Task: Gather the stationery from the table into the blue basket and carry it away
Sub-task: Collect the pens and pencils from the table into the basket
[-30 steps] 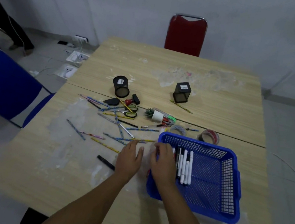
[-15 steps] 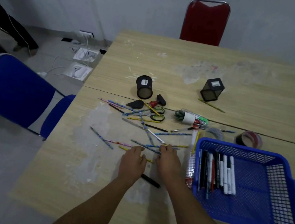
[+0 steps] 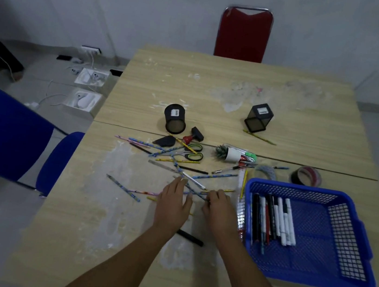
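Both your hands slid off the blue basket (image 3: 306, 276) onto the loose pencils (image 3: 197, 192): left hand (image 3: 174, 203) flat and open, right hand (image 3: 219, 208) curling around some, so more pencils get scooped next.

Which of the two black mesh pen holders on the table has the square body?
The square pen holder, on the far right half of the table near a lone pencil. The other, the round pen holder, is cylindrical and lies by the scissors pile. Both are tipped over.

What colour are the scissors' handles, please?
Black with green trim, on the scissors; seen in the head view.
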